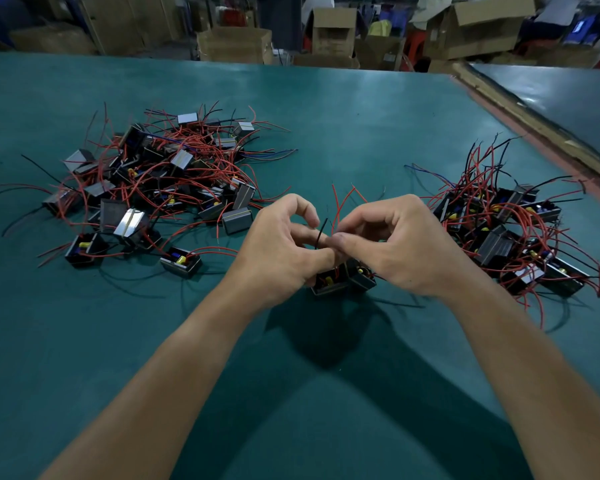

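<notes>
Wires [340, 202] of the black module [328, 285] stood pinched by the right hand [406, 247], likely for twisting; the left hand [278, 252] curled round the module, steadying it low over the table [326, 410] between left heap [160, 181] and right heap [510, 230]

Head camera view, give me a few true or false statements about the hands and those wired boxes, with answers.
1. The left hand and the right hand both pinch wires above small black boxes. True.
2. The table is red. False: it is green.
3. A left pile and a right pile of wired boxes flank the hands. True.
4. The right hand lies flat on the table. False: its fingers curl at the wires.
</notes>
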Tool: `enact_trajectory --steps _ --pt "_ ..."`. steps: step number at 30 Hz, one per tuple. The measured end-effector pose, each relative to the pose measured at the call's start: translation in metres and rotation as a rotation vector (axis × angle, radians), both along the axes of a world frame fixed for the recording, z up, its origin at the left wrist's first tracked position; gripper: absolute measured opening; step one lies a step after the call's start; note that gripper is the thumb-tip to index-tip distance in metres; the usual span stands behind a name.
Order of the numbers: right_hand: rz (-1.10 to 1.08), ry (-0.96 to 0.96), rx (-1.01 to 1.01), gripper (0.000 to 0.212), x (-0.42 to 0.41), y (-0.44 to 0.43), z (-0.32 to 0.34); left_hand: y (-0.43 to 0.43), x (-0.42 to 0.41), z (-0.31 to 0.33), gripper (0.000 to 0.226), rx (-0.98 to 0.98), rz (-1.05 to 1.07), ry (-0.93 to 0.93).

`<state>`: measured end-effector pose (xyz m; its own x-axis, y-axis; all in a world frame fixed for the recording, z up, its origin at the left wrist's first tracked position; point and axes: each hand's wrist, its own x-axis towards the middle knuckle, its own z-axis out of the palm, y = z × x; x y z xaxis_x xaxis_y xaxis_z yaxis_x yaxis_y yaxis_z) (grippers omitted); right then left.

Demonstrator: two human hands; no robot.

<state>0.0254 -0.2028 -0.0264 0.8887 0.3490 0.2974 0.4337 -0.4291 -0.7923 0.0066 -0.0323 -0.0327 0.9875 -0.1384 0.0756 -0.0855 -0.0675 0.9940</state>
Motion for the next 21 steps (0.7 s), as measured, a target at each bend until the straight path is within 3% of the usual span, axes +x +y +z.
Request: enact_trajectory --steps 16,21 --pt "-0.048 0.121 0.039 0.027 0.0000 0.0010 0.0027 0.0032 0.0002 0.0008 0.011 0.024 -0.053 0.022" --pt "-0.043 0.119 0.071 0.027 -0.0010 0.0014 0.0047 0.0021 0.0005 -0.0010 0.016 0.064 -0.056 0.005"
